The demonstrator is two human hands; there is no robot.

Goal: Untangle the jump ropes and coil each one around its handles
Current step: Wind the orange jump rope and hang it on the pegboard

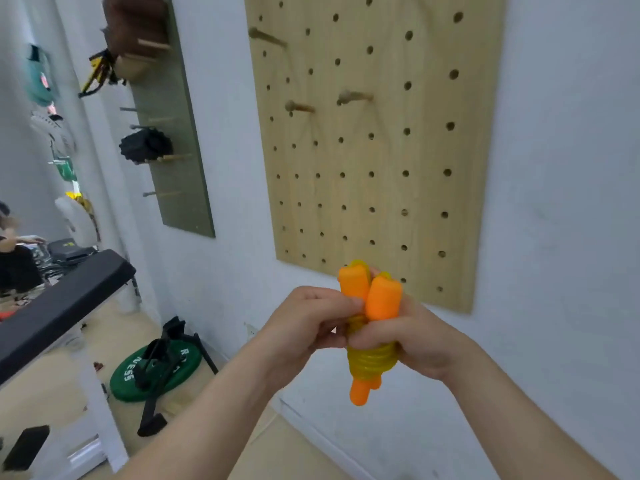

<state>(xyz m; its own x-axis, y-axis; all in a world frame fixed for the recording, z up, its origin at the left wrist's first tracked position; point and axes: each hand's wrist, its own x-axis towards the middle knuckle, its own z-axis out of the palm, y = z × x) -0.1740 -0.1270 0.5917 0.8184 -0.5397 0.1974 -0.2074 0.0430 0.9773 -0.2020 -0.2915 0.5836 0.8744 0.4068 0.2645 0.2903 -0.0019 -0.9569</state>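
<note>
At the left edge of the frame is a black bench [65, 299]. A green weight plate [128, 379] lies on the floor at the lower left. In the lower middle, the left hand [308, 327] curls its fingers and pinches two orange handles [382, 299]. A yellow rope [372, 362] is wound round them. The right hand [422, 341] wraps round the bundle. Above is a wooden pegboard [374, 150].

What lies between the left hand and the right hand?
Head view: two orange handles side by side, yellow rope coiled around them. The left hand grips the handles, the right hand the rope.
</note>
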